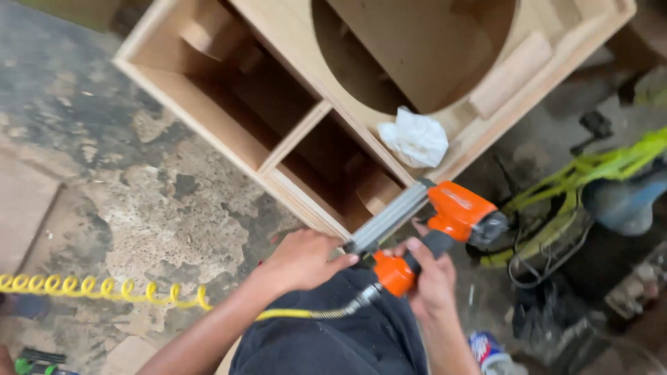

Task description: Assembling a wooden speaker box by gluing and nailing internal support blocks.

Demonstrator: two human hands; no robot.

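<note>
Head view: the right hand (432, 278) holds an orange pneumatic nail gun (445, 222) at 5 o'clock, its grip closed around the dark handle. The left hand (302, 260) rests at 6 o'clock, fingers narrow, touching the gun's grey magazine (389, 219). A yellow coiled air hose (104, 288) runs off toward 9 o'clock. The gun's nose meets the edge of a plywood cabinet (278, 42) at 12 o'clock, which carries a white crumpled rag (415, 137).

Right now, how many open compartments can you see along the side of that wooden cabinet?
2. One compartment lies toward the upper left, the other compartment sits beside it past a thin divider, nearer the orange nail gun. Others may lie out of frame.
</note>
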